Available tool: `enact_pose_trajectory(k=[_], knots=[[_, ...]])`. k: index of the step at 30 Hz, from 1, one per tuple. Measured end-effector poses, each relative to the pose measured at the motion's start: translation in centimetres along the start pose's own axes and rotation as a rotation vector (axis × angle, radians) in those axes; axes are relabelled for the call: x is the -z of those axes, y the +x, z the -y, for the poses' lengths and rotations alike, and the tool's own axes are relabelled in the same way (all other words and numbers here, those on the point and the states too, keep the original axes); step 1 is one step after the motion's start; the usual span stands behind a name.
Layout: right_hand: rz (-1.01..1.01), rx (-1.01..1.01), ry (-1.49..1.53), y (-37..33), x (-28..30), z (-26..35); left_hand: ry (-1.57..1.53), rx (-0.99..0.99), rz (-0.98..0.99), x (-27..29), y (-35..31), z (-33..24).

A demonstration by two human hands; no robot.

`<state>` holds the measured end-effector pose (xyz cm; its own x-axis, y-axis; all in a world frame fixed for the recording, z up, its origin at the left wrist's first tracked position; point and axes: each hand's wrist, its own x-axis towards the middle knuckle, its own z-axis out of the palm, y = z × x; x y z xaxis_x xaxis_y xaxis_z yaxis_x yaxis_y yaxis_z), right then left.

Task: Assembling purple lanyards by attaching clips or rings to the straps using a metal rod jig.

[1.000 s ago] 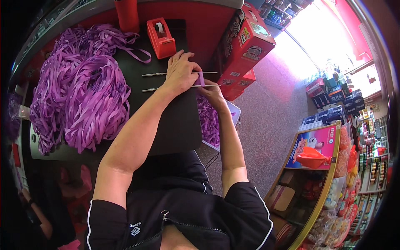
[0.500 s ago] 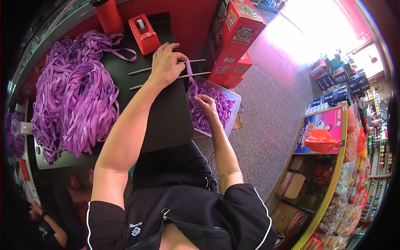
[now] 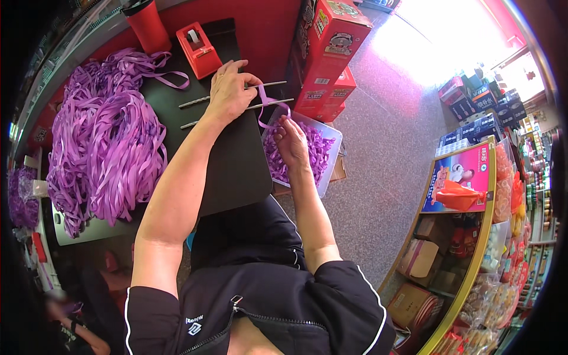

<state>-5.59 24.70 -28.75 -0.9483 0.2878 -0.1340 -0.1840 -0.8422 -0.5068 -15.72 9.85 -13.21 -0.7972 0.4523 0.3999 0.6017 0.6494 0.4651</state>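
Note:
My left hand [image 3: 232,92] rests over two thin metal rods [image 3: 195,122] that jut past the right edge of the dark table, its thumb and forefinger pinched on a purple ribbon [image 3: 264,96]. From there the ribbon curves around the rods in a loose loop. Below and to the right, the fingers of my right hand [image 3: 291,141] are closed on the same ribbon. Beneath that hand a translucent plastic tub [image 3: 337,149] holds many short purple ribbon pieces [image 3: 320,151]. A large heap of long purple ribbons [image 3: 112,142] covers the table's left side.
A red tape dispenser [image 3: 200,56] and a red cup [image 3: 147,26] stand at the table's back. Red cartons [image 3: 334,47] are stacked beyond the tub. At right is a display case [image 3: 488,231] with packaged goods. Another person's arm [image 3: 89,337] shows at lower left.
My right hand has turned and moved up slightly toward the rods. The ribbon between my hands, straighter before, now bows out in a loop. My left hand keeps its place on the rods.

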Motion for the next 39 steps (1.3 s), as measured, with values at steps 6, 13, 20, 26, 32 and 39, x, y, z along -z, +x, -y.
enact_pose_trajectory(k=[6,13,20,26,32,39], knots=[[-0.277,0.084,-0.671,1.9,3.6,-2.4,-0.004,-0.011,-0.006,0.0,0.1,-0.3],[-0.321,0.048,-0.779,2.3,2.8,-4.5,0.003,0.009,0.011,0.2,0.1,-0.2],[-0.286,-0.117,-0.581,2.7,0.8,-4.1,-0.004,0.005,0.006,0.1,0.1,0.1],[-0.256,0.105,-0.766,3.9,2.8,-5.0,0.0,-0.005,-0.005,0.0,0.1,-0.3],[-0.261,0.208,-0.907,3.3,3.9,-5.1,-0.034,0.014,-0.001,0.1,0.1,-0.2],[-0.05,0.371,-0.802,3.1,4.1,-5.0,0.008,0.01,0.01,0.2,0.1,-0.4]])
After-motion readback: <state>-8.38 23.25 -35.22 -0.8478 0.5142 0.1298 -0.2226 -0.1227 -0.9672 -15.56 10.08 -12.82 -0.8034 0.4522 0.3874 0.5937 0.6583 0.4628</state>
